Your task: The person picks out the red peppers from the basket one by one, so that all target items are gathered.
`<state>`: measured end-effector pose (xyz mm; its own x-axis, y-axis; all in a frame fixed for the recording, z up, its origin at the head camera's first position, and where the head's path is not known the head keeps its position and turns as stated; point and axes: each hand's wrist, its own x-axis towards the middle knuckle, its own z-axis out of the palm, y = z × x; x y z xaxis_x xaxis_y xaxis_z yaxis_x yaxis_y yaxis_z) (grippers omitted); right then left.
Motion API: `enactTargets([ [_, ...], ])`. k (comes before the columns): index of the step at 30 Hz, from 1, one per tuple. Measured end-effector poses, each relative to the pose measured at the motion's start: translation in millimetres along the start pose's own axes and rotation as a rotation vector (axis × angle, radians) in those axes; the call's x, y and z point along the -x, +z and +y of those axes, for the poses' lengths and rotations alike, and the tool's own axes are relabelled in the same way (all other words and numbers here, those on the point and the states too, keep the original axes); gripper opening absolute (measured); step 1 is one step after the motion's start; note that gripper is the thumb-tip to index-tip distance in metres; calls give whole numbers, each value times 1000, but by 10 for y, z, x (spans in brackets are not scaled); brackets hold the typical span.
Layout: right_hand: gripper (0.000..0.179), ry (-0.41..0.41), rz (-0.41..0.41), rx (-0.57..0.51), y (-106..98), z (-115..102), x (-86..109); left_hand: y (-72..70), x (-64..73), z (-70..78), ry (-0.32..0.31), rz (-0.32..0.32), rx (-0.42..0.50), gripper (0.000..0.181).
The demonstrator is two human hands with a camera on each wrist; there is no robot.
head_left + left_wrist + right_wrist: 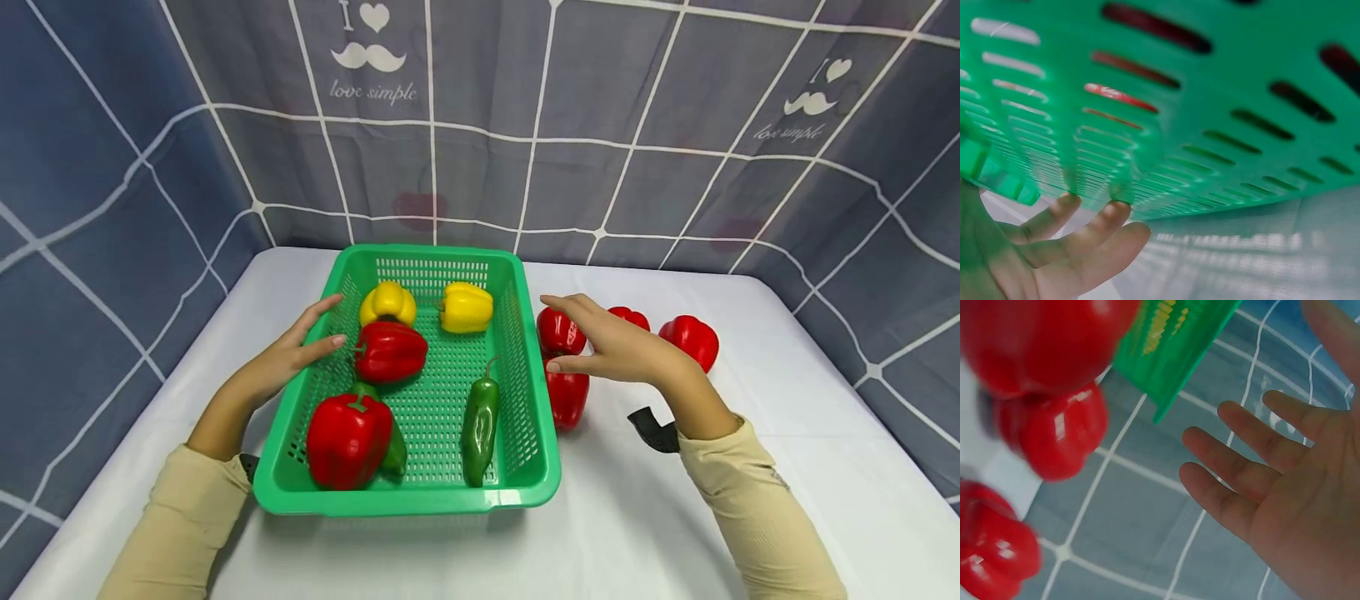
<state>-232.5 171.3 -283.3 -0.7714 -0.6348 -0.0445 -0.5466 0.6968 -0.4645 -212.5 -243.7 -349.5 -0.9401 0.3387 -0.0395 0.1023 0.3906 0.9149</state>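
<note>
A green plastic basket (405, 502) stands on the white table. Inside are two yellow bell peppers (467, 307), two red bell peppers (348, 443), a long green chili pepper (480, 429) and a green bell pepper (395, 450), the last mostly hidden behind a red one. My left hand (273, 367) is at the basket's left rim, its thumb and index finger extended over it; in the left wrist view other fingers (1094, 244) lie against the slotted outer wall. My right hand (626, 346) hovers over several red bell peppers (567, 396) right of the basket, fingers spread, holding nothing.
Another red bell pepper (692, 340) lies farther right on the white tablecloth (615, 517). A grey checked curtain (480, 167) closes off the back and both sides. A black strap (652, 429) sticks out from the right wrist.
</note>
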Motion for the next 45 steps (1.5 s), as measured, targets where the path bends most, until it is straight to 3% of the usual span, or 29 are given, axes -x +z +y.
enactTargets([
  [10, 81, -191, -136, 181, 118, -605, -375, 12, 29, 1, 5, -2, 24, 67],
  [16, 79, -328, -305, 228, 311, -1011, -574, 13, 41, -33, 6, 2, 14, 68],
  [21, 81, -381, -433, 233, 505, -1272, -701, 22, 41, -30, 4, -1, 9, 68],
  [29, 81, -357, -537, 260, 745, -1522, -768, 37, 46, -5, 4, -11, 2, 68],
  [45, 91, -331, -575, 280, 936, -1670, -843, 53, 77, -8, 22, 3, 22, 67],
])
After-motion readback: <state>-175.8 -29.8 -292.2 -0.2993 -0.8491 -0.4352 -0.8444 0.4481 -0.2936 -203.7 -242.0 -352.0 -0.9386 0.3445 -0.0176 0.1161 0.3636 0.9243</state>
